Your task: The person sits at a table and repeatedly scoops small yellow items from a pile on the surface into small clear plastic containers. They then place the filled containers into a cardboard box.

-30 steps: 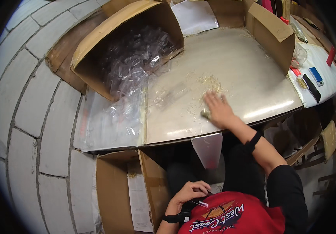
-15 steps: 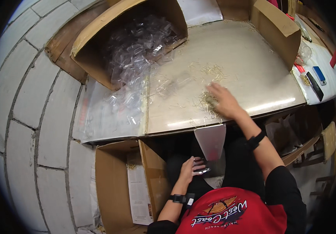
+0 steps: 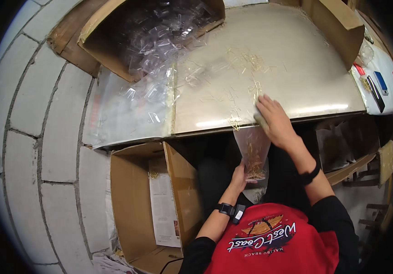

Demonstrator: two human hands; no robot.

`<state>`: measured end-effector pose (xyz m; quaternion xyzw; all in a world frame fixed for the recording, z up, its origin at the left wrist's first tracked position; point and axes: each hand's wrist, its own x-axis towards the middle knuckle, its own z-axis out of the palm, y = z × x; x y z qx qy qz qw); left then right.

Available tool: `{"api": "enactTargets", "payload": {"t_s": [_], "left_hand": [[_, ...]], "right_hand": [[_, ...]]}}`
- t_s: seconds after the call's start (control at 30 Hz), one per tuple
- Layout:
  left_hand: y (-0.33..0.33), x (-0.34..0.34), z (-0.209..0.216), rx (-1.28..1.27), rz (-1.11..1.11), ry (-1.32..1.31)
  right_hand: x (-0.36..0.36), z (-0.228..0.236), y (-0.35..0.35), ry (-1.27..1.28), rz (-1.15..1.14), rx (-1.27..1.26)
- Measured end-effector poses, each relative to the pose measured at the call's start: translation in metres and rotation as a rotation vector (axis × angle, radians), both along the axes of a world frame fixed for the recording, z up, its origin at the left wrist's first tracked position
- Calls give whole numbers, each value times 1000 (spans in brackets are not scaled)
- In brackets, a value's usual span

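A pale, tapering chute point(image 3: 245, 137) hangs from the table's front edge, with small gold wire hooks point(image 3: 254, 153) strewn down it. At its lower end my left hand point(image 3: 238, 179) is closed on a clear plastic box point(image 3: 256, 178); the chute partly hides the box and my fingers. My right hand point(image 3: 276, 121) lies at the table edge beside the chute's mouth, fingers stretched out. More gold hooks point(image 3: 234, 120) sit at the chute's mouth, and a looser pile point(image 3: 251, 60) is spread farther back on the table.
A tilted cardboard box point(image 3: 107, 48) spills clear plastic boxes point(image 3: 160, 43) at the back left. Below the table's left side stands an open cardboard box point(image 3: 132, 214). A cardboard wall point(image 3: 335, 29) bounds the right. Beyond it lie blue point(image 3: 381, 82) and black point(image 3: 375, 93) items.
My right hand has drawn back from the hook pile to the table edge. Hooks have come down into the chute. My left hand has risen with the clear box to the chute's lower end.
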<state>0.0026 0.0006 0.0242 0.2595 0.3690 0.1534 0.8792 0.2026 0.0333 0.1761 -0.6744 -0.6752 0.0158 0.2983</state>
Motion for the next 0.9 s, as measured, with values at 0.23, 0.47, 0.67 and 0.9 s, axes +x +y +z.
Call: {"api": "enactTargets", "payload": {"t_s": [0.23,0.47,0.67,0.9], "left_hand": [[-10,2,-16,-56,29,-14],[-16,-3,-18,-63,86,-5],[-18,-13,-19,-105,103,-49],[-14,-46,9,-28,19,-129]], "right_hand": [[-5,4,-29,-17,65,-47],[-4,-6,-18,-83,28,20],[-8,10,-36,125,78,196],[-10,-24,-123,710,132,-339]]}}
